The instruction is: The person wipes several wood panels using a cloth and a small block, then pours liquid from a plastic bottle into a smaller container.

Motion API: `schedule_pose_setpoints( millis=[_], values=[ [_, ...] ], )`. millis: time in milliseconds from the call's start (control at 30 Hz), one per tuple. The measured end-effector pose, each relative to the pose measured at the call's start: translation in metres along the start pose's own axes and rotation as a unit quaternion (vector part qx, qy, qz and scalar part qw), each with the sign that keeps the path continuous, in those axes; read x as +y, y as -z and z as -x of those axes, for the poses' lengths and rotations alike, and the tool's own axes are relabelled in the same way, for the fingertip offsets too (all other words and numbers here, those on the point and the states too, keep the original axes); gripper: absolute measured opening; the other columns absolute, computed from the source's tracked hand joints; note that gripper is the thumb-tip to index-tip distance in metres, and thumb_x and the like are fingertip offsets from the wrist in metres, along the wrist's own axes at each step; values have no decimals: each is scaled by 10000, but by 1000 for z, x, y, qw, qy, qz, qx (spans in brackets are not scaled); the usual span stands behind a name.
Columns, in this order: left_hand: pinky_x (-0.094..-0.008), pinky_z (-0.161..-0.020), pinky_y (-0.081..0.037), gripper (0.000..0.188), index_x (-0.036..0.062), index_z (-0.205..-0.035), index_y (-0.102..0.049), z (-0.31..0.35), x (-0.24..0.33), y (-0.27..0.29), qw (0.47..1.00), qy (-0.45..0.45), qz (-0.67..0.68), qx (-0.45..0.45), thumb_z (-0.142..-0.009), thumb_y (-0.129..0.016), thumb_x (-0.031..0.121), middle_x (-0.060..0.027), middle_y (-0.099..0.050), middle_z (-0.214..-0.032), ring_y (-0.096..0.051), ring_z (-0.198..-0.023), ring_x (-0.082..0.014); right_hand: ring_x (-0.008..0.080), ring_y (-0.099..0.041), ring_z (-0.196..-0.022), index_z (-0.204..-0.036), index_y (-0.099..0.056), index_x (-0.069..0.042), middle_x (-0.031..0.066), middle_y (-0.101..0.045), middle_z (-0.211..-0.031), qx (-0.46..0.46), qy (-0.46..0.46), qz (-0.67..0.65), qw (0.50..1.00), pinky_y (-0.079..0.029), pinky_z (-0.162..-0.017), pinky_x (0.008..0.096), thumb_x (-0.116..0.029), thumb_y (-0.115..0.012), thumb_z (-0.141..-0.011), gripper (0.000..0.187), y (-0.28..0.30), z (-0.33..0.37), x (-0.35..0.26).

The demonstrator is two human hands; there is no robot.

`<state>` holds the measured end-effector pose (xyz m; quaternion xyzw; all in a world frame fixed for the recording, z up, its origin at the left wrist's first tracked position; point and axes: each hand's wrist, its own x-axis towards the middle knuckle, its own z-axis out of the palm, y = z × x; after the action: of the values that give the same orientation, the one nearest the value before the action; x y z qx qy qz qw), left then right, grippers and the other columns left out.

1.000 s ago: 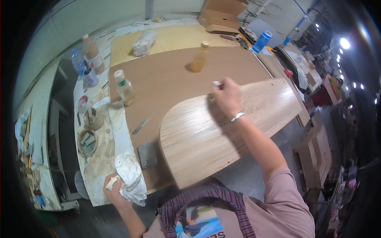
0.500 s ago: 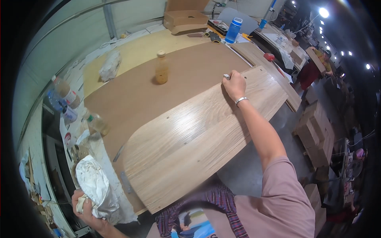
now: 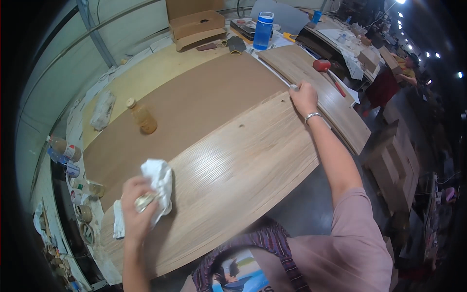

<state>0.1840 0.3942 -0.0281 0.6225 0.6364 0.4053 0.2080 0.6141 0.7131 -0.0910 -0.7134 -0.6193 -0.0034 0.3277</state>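
A long wood-grain board lies slantwise before me, with small holes near its far edge. My left hand, a little blurred, is closed round a crumpled white rag over the board's left part. The rag seems to rest on the wood, though blur hides the contact. At the board's far right corner, my right hand is closed on a small pale grey stick-like piece. Only the tip of that piece shows past my fingers.
Brown sheeting covers the table, and an amber bottle stands on it. Several bottles line the left edge. Beyond are a cardboard box and a blue bottle. A red mallet lies on another board at right.
My left hand has brought the rag from beside the table's left edge onto the board. My right hand has shifted to the board's right corner. The view has turned somewhat.
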Motion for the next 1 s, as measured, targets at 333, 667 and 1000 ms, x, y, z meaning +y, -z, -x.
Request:
schedule_pose_setpoints(
  millis=[333, 667, 1000],
  values=[
    [-502, -1120, -315, 544, 90, -1316, -578, -79, 20, -137, 943, -119, -300, -77, -797, -704, 192, -176, -545, -1391, -478, -1293, -391, 285, -692, -700, -837, -703, -12, 163, -700, -733, -89, -8, -271, 958, -543, -685, 380, -244, -766, -796, 244, 5, -28, 30],
    [-505, -1076, -348, 519, 77, -1243, -623, -82, 18, -142, 947, -115, -298, -39, -744, -713, 189, -172, -590, -1302, -524, -1195, -380, 188, -648, -694, -911, -733, -25, 101, -709, -781, -173, 95, -259, 945, -518, -670, 322, -208, -753, -804, 213, -20, -65, 58],
    [-509, -1078, -347, 515, 72, -1216, -635, -82, 16, -141, 949, -101, -297, -37, -720, -699, 194, -179, -606, -1291, -534, -1192, -392, 54, -488, -646, -938, -736, -10, -27, -607, -723, -277, 104, -395, 870, -419, -607, 225, -69, -760, -764, 186, -15, -54, 56]
  ],
)
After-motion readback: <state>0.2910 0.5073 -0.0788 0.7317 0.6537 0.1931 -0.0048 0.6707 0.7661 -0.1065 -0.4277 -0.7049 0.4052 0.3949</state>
